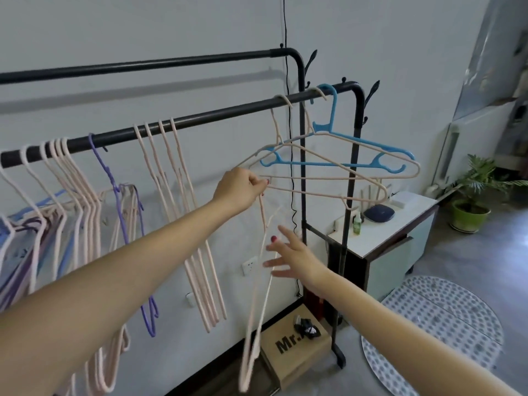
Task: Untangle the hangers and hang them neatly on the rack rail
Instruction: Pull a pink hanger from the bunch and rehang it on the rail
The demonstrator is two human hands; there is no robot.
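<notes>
Hangers are the matter here, and the nearest one is a pale pink hanger dangling almost straight down, its long axis vertical, its lower end blurred near the cardboard box on the floor. The right hand sits just beside its upper stretch, fingers spread and straight, grasping nothing; whether a fingertip touches the wire I cannot tell, since both are smeared by motion. Above and a little left, the left hand pinches the top of that dangling hanger together with the corner of a second pink hanger, which lies roughly level and runs off to the right. So the tangle sits at the left grip, and the free hand is below it, closer to the hanging length. Beyond, a third pink hanger and a blue hanger overlap it, all hooked on the front rail near its right end. Exactly how the wires interlock at the pinch is hidden by the fingers. More hangers hang bunched further left.
</notes>
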